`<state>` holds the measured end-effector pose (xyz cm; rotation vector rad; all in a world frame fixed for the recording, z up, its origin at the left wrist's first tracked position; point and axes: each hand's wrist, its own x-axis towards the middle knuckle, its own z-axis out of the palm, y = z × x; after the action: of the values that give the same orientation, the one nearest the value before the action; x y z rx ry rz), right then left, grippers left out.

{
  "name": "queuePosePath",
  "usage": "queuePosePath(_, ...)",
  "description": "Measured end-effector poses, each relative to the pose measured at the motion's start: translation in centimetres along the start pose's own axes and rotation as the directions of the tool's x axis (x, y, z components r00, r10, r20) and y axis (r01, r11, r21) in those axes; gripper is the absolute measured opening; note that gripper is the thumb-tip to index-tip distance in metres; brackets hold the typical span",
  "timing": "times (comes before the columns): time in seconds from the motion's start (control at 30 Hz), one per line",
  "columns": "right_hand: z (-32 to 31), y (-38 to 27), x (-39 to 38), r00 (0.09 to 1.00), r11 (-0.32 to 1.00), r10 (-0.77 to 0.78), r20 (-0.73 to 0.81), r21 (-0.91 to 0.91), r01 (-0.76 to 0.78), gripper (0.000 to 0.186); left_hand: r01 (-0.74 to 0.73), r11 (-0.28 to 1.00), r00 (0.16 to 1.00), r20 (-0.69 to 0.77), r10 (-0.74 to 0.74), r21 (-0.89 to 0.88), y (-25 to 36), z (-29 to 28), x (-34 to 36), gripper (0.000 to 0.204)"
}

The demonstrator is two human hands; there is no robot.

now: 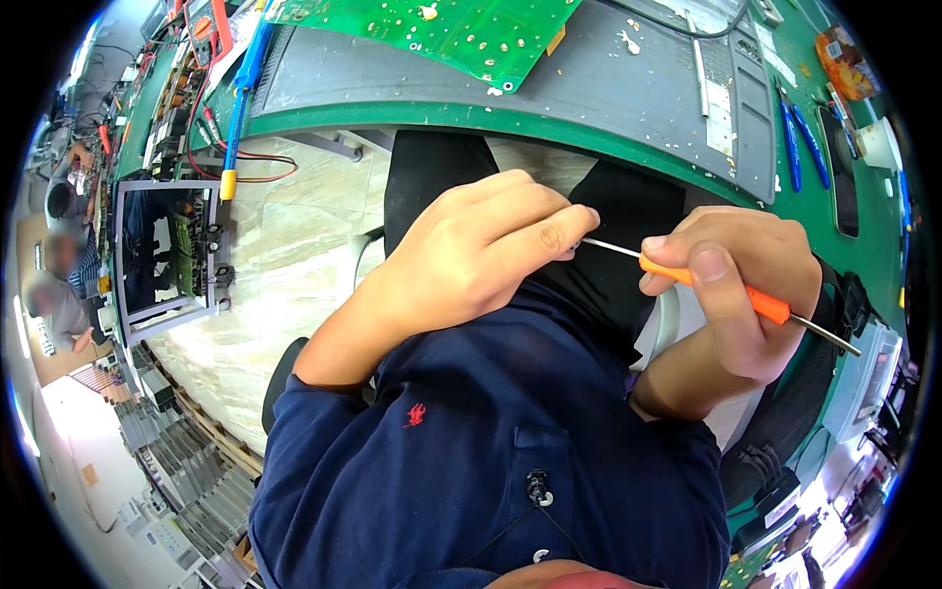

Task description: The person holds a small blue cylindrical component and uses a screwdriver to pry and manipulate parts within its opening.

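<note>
My right hand (pixel 736 285) grips an orange-handled screwdriver (pixel 765 304) over my lap, with a metal shaft sticking out at each end of the handle. The shaft's left end runs into my left hand (pixel 496 236), whose fingers are curled closed around something small that is mostly hidden under them, so I cannot make out what it is. Both hands are below the near edge of the green bench.
The bench holds a grey mat (pixel 638 88), green circuit board (pixel 471 39), blue pliers (pixel 790 147), phone (pixel 839 177), white cup (pixel 876 142), multimeter (pixel 206 34) and test leads. A metal frame with electronics (pixel 167 255) stands at left; co-workers (pixel 59 294) are beyond it.
</note>
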<state>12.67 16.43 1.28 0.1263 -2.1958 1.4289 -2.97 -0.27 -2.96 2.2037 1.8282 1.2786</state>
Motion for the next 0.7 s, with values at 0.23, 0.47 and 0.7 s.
queuePosePath(0.23, -1.2, -0.2, -0.7, 0.973, 0.980, -0.201, -0.116, -0.023, 0.199, 0.033, 0.296, 0.782, 0.924, -0.043, -0.380, -0.549, 0.5, -0.2, -0.7, 0.025)
queuePosePath(0.47, -1.2, -0.8, -0.1, 0.972, 0.972, -0.233, 0.011, -0.032, 0.234, 0.035, 0.214, 0.810, 0.952, -0.071, -0.299, -0.546, 0.4, 0.6, -0.9, 0.030)
queuePosePath(0.7, -0.5, -0.9, -0.1, 0.972, 0.966, -0.233, 0.021, -0.106, 0.234, 0.035, 0.204, 0.842, 0.959, -0.069, -0.273, -0.500, 0.4, 0.4, -1.0, 0.031)
